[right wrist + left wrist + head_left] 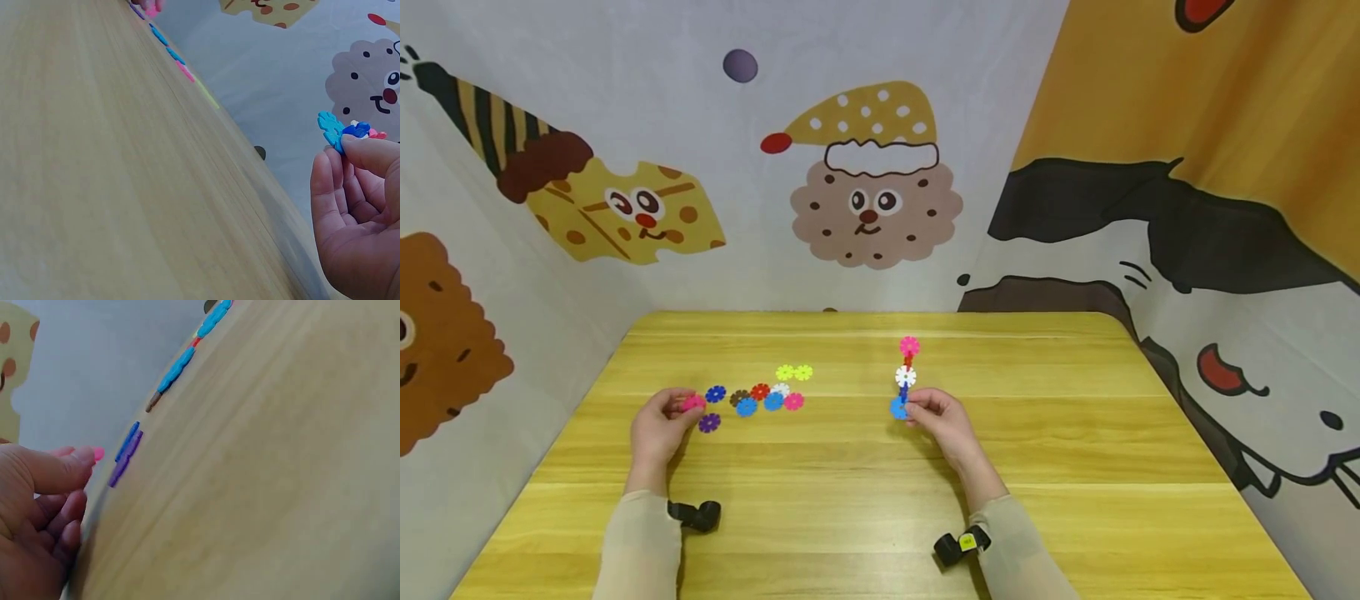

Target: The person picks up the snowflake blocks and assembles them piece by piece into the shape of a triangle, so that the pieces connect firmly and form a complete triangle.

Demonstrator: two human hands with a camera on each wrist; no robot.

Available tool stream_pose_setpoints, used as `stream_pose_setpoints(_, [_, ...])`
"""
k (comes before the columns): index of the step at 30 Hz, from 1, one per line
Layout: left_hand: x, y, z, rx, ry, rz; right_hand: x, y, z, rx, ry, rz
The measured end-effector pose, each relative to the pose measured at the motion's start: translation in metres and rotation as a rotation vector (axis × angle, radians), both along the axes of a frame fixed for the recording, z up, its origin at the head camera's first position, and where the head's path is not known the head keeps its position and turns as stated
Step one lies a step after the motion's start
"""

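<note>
My left hand pinches a pink snowflake disc between thumb and fingers; in the left wrist view the pink disc peeks past the thumb. Beside that hand lie a dark blue disc and a purple disc. My right hand grips the near end of a chain of linked snowflake discs at its light blue disc. From there the chain runs away through dark blue, a white disc and red to a pink disc. In the right wrist view the light blue disc stands above the fingertips.
Right of the left hand, loose discs lie on the wooden table: a brown disc, a red disc, two light blue ones, a white one and a pink disc. Two yellow discs sit behind them. A printed curtain hangs beyond the table.
</note>
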State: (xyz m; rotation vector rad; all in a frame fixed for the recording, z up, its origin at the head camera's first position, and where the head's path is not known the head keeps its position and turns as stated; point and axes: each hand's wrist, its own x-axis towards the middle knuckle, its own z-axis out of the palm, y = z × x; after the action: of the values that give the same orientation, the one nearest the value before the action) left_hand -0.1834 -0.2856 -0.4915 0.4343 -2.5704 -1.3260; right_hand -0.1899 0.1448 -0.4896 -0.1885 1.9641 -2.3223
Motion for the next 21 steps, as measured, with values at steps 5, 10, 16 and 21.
stream_pose_setpoints(5, [0.006,0.014,0.013,0.066,0.060,-0.018,0.000,-0.001,-0.001,0.005,0.003,0.007])
stream_pose_setpoints(10, [0.009,0.042,0.026,0.095,0.136,-0.142,0.000,-0.001,-0.001,0.009,0.008,-0.004])
stream_pose_setpoints(16, [0.006,0.088,0.027,0.128,0.183,-0.283,0.000,0.000,-0.001,0.009,0.019,-0.003])
stream_pose_setpoints(21, [0.005,0.127,0.032,0.164,0.184,-0.378,0.000,0.000,0.000,0.009,0.017,0.002])
